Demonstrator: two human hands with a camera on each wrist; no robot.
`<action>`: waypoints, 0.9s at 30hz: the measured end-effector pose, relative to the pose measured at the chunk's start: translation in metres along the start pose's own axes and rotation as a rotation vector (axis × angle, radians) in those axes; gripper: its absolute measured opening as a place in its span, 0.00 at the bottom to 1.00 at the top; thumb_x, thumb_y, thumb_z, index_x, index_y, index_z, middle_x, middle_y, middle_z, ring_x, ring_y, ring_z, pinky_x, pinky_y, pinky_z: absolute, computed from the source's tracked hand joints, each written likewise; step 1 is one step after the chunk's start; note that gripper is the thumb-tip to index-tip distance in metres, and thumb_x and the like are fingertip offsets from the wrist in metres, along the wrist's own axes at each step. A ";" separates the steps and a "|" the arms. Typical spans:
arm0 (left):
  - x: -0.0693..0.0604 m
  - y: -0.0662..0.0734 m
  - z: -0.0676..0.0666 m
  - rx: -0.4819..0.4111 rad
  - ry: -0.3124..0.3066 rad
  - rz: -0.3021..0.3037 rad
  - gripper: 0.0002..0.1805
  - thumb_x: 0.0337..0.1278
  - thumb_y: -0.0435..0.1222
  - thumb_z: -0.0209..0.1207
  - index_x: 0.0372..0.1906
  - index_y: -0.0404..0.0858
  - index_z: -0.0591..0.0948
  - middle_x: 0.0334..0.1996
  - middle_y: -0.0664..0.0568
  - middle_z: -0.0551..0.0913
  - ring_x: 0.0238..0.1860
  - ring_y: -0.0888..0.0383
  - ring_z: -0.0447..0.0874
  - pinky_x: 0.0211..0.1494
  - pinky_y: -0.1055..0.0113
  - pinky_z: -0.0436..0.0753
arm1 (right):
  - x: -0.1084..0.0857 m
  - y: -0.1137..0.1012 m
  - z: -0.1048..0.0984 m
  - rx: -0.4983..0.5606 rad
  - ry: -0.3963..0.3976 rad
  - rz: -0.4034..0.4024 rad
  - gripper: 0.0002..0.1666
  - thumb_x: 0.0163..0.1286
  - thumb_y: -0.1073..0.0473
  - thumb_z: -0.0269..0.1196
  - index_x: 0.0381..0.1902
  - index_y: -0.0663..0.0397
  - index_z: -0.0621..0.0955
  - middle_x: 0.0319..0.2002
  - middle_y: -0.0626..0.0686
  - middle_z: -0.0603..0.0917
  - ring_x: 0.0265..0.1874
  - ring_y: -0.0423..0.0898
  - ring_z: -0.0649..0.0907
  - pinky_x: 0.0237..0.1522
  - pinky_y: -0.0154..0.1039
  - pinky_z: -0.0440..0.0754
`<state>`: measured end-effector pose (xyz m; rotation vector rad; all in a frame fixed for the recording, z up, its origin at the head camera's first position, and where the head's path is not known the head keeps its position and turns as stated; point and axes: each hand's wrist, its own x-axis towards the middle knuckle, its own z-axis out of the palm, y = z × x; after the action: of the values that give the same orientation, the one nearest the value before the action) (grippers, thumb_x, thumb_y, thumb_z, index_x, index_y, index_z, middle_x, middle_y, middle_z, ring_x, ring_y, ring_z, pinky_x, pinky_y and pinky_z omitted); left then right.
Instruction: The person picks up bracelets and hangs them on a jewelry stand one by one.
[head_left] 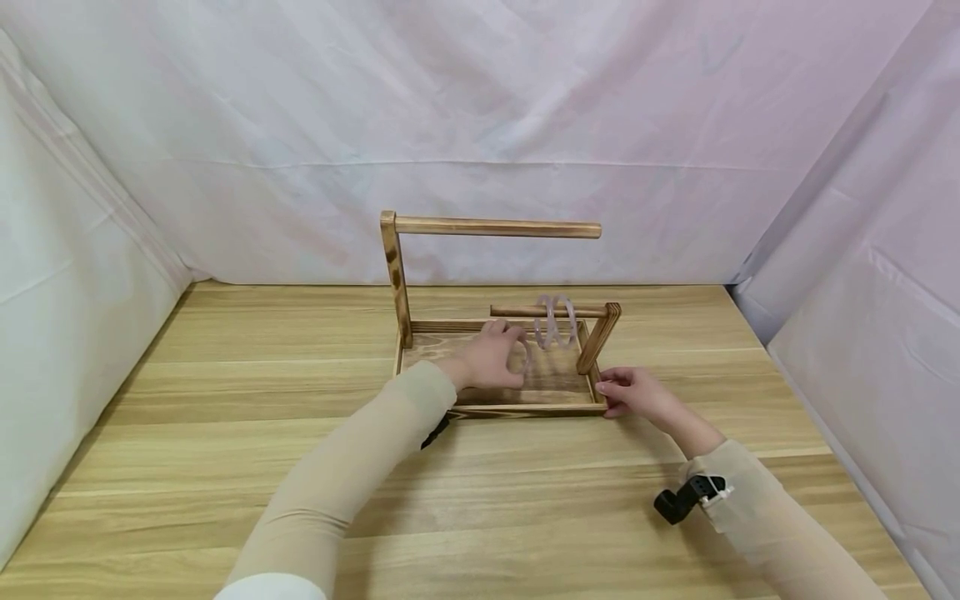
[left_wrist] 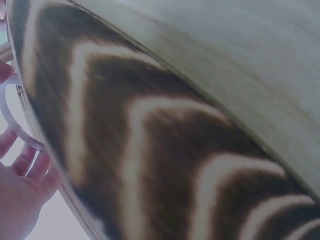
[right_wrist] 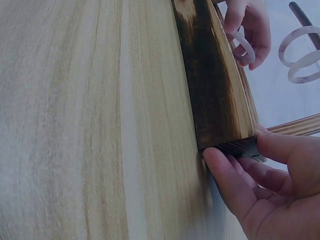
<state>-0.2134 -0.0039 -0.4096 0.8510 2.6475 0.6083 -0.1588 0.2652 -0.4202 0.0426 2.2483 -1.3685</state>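
Note:
My left hand [head_left: 491, 358] reaches over the wooden jewelry stand's tray and holds a pale translucent bangle [head_left: 527, 360] between thumb and fingers. In the left wrist view the same bangle [left_wrist: 19, 129] shows at the left edge, partly behind the tray's scorched side. My right hand [head_left: 633, 393] grips the tray's near right corner, thumb above and fingers against the outer side, as the right wrist view confirms. Two more bangles [head_left: 552, 321] hang on the stand's lower bar [head_left: 517, 311], just right of my left hand.
A taller post at the stand's left carries the upper bar [head_left: 498, 227], which stretches rightward above the tray. The short post [head_left: 600, 337] rises at the right end. Wood-grain table [head_left: 247, 400] surrounds the stand, with white cloth [head_left: 465, 92] behind and at both sides.

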 end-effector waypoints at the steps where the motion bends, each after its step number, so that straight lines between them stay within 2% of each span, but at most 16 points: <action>1: -0.001 0.000 -0.001 -0.007 0.003 0.003 0.34 0.48 0.47 0.59 0.63 0.44 0.66 0.58 0.46 0.65 0.57 0.51 0.62 0.56 0.58 0.75 | 0.000 0.000 0.000 0.002 0.001 0.002 0.30 0.72 0.62 0.51 0.63 0.80 0.59 0.35 0.53 0.75 0.31 0.40 0.77 0.36 0.36 0.85; 9: -0.006 -0.005 -0.004 -0.038 0.041 0.029 0.29 0.48 0.46 0.60 0.57 0.46 0.68 0.65 0.42 0.61 0.68 0.45 0.56 0.65 0.51 0.70 | -0.003 -0.003 0.001 0.017 -0.017 -0.013 0.30 0.72 0.63 0.50 0.62 0.82 0.59 0.33 0.51 0.74 0.30 0.39 0.76 0.37 0.35 0.85; 12: -0.007 -0.007 -0.005 -0.053 0.069 0.033 0.30 0.48 0.46 0.61 0.58 0.45 0.67 0.62 0.42 0.65 0.65 0.47 0.61 0.63 0.52 0.72 | -0.004 -0.004 0.001 0.015 -0.019 -0.013 0.30 0.72 0.63 0.50 0.62 0.82 0.59 0.33 0.51 0.74 0.30 0.39 0.76 0.37 0.35 0.85; 15: -0.008 -0.009 -0.006 -0.062 0.081 0.012 0.33 0.47 0.47 0.61 0.60 0.45 0.65 0.58 0.42 0.67 0.57 0.50 0.66 0.55 0.56 0.77 | -0.004 -0.003 0.001 0.015 -0.020 -0.010 0.30 0.72 0.63 0.50 0.63 0.81 0.59 0.33 0.51 0.74 0.31 0.39 0.76 0.37 0.35 0.85; 21: -0.011 -0.014 -0.007 -0.078 0.087 -0.013 0.34 0.47 0.47 0.62 0.61 0.45 0.65 0.56 0.41 0.66 0.54 0.51 0.67 0.50 0.58 0.79 | -0.003 -0.004 0.001 0.024 -0.021 0.004 0.30 0.72 0.62 0.50 0.63 0.80 0.59 0.33 0.51 0.74 0.31 0.39 0.76 0.37 0.34 0.85; 27: -0.013 -0.016 -0.010 -0.123 0.129 0.000 0.32 0.49 0.44 0.63 0.60 0.41 0.68 0.64 0.37 0.62 0.67 0.44 0.58 0.67 0.52 0.69 | -0.002 -0.003 0.001 0.023 -0.018 -0.003 0.29 0.72 0.63 0.50 0.63 0.81 0.59 0.32 0.52 0.74 0.31 0.39 0.76 0.37 0.34 0.85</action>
<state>-0.2150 -0.0263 -0.4065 0.8007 2.6901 0.8429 -0.1577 0.2639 -0.4174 0.0345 2.2190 -1.3910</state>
